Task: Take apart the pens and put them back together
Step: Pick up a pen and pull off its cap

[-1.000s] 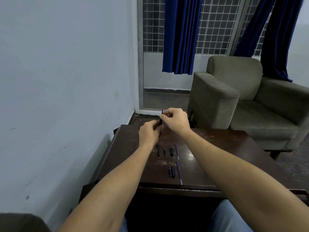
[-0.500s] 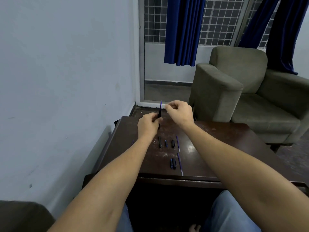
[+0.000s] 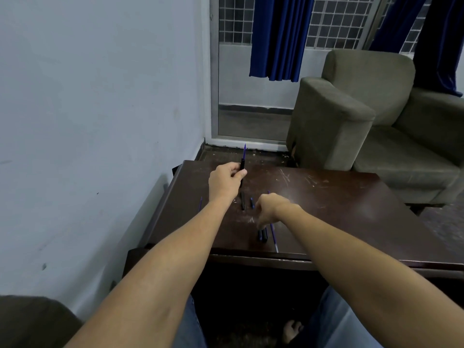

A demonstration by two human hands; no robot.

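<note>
So my left hand (image 3: 227,180) pinches the pen barrel (image 3: 242,167) (refill poking up) above the table (image 3: 339,207); right hand (image 3: 267,209) curls over loose parts (image 3: 262,234), grip unclear.

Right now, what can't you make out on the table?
Head view only:
- Right hand: fingers curl down toward the table; any grip is hidden.
- Pen barrel: lower part hidden by left hand.
- Small parts: too small to identify.
</note>
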